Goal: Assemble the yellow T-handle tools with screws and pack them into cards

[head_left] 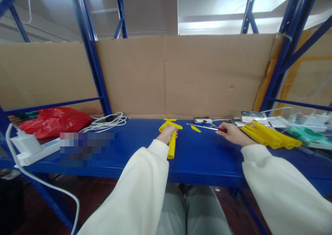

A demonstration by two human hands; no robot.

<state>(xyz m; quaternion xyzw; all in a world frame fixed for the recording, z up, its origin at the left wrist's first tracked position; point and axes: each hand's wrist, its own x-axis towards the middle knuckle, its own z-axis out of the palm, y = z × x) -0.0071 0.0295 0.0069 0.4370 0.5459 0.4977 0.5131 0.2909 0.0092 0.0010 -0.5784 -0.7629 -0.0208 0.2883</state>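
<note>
My left hand is closed around a yellow tube, whose round end points toward me over the blue shelf. Just past the fingers, another yellow piece lies crosswise; whether it joins the tube I cannot tell. In my right hand is a screwdriver with a dark red handle and a long, thin metal shaft pointing left. The tip of the shaft is apart from the tube. A small flat yellow piece lies below the shaft, and a thin yellow strip lies near the cardboard.
Several yellow tubes lie in a pile at right, beside a green-and-white package. Small boxes stand at the back. At left are a red plastic bag, coiled white cable and a power strip. Cardboard walls the back.
</note>
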